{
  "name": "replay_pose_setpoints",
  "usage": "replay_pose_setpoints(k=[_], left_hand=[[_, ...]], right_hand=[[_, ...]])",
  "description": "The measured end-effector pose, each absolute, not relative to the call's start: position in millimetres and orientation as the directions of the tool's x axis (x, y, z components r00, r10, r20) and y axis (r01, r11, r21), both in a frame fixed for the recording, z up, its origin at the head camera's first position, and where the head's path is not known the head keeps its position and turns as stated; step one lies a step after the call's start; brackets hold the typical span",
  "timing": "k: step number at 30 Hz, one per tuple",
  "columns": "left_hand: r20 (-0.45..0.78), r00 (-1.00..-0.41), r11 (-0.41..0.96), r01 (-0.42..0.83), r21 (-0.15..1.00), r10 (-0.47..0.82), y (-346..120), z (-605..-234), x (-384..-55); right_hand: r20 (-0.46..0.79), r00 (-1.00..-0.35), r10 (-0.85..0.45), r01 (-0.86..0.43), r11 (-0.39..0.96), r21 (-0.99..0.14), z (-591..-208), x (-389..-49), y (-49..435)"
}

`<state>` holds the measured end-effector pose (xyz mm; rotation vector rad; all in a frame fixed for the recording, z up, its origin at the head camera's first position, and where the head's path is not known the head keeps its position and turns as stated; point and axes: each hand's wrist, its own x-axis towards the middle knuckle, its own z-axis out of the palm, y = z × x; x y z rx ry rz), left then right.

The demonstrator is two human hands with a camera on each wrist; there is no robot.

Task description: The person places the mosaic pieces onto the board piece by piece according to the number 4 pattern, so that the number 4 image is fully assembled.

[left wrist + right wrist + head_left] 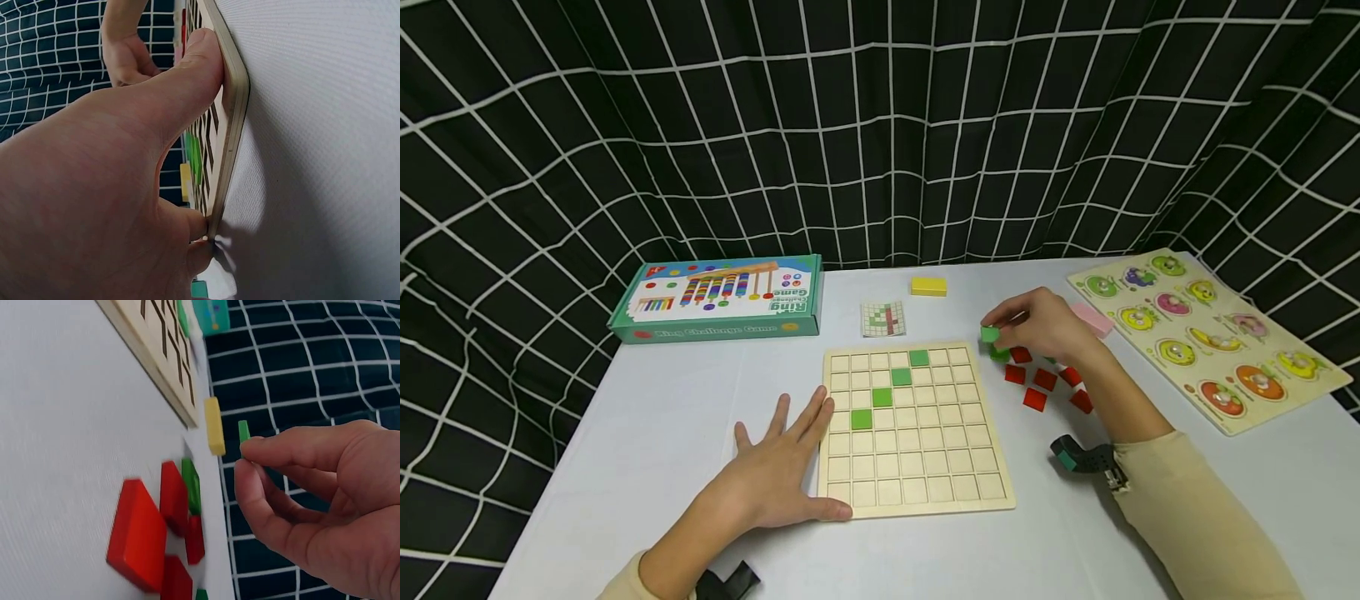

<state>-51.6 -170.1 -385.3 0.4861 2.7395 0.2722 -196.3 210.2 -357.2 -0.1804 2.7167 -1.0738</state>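
A wooden grid board [917,442] lies on the white table, with a diagonal of several green square tiles [882,397] in its cells. My left hand [782,479] is spread at the board's left edge, thumb on the near corner and fingertips along the side. In the right wrist view, my right hand [312,494] pinches a green tile [244,431] between thumb and forefinger, raised above the table. Below that hand, right of the board, lie loose red tiles [1035,399] and another green tile [999,354], some partly hidden by the hand.
A small pattern card [883,319] lies behind the board, and a yellow block [928,287] farther back. The green Ring Challenge Game box [722,300] sits at the back left. On the right are a fruit puzzle board [1217,333] and a pink block [1092,319].
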Motion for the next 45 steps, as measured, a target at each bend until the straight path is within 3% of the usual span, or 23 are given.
replay_pose_setpoints(k=[45], left_hand=[[-0.303,-0.878,0.914,0.287,0.285,0.371,-171.6,-381.7,-52.2]], right_hand=[[-0.159,-0.886,-0.435,-0.175,0.633,-0.754,-361.6,-123.6,86.2]])
